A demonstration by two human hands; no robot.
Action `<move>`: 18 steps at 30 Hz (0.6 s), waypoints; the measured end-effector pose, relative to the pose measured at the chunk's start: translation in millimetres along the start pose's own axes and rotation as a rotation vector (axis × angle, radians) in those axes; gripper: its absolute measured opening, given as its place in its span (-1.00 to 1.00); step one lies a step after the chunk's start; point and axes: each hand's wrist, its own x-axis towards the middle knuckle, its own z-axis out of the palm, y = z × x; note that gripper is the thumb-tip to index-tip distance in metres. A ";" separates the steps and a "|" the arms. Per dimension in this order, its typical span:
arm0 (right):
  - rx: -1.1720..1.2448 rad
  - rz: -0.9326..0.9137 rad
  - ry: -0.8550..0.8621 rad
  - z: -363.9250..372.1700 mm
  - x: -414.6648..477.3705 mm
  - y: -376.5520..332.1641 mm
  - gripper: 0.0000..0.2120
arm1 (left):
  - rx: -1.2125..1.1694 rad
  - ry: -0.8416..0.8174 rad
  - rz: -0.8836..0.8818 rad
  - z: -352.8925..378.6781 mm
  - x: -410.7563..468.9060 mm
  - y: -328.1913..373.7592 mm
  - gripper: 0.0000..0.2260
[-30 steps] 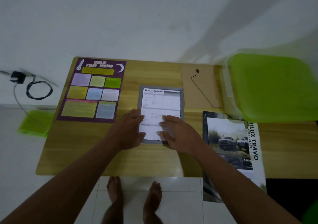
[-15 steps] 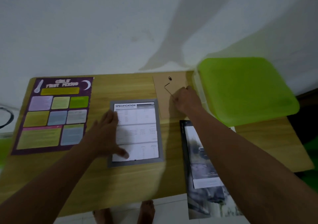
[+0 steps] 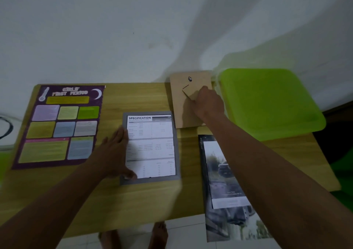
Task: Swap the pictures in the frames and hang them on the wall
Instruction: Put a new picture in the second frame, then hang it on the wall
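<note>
Sheet headed SPECIFICATION under left hand, right hand gripping backboard

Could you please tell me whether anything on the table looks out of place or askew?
The car brochure lies askew at the right of the table, its lower part hanging well past the near edge, so it could slide off. Nothing else stands out.

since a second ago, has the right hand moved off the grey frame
Yes. The right hand left the grey frame and went right and toward the wall, onto the brown backing board.
</note>
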 end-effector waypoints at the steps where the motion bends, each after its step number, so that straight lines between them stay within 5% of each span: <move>1: -0.006 -0.013 0.020 -6.5 -3.5 -5.0 -0.63 | -0.010 0.000 -0.001 -0.9 -0.4 0.2 0.35; 8: 0.055 -0.113 -0.016 -26.2 -47.4 -40.2 -0.58 | -0.145 0.129 0.040 1.8 -16.5 0.3 0.25; 18: 0.134 -0.094 -0.160 36.7 -129.1 -73.5 -0.59 | -0.090 0.149 0.049 25.2 -38.6 -13.8 0.17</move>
